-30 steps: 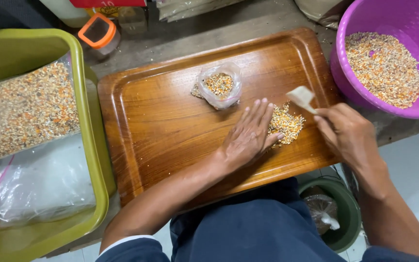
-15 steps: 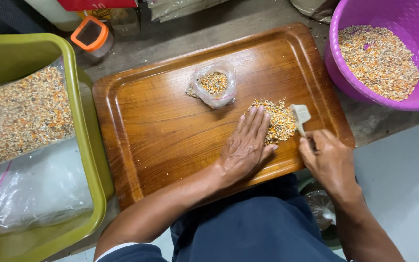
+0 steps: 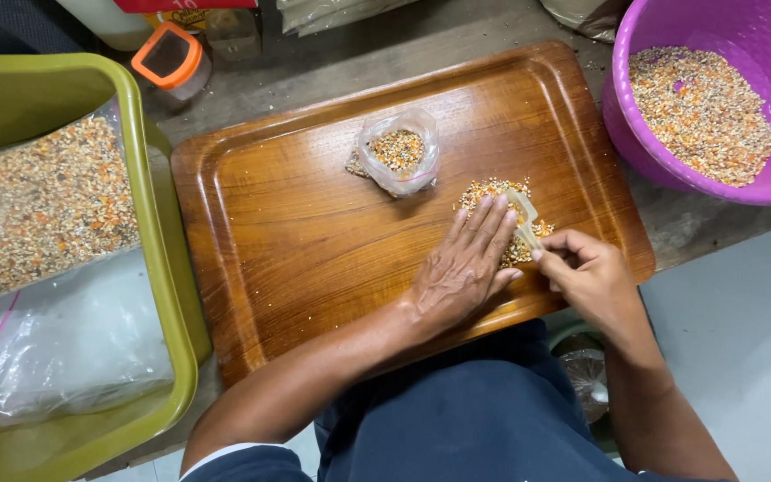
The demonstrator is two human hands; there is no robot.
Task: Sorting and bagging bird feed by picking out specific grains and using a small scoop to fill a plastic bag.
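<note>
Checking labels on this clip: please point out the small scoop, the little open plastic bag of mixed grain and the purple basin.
Small scoop (image 3: 523,217), head view: its pale blade.
Little plastic bag (image 3: 401,150), head view: the grain inside it.
Purple basin (image 3: 622,107), head view: its left wall.

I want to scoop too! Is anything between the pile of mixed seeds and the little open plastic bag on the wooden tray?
Nothing visible: only bare brown wooden tray lies between the pile of mixed seeds and the small clear plastic bag. The left hand rests flat on the pile's near side.
</note>
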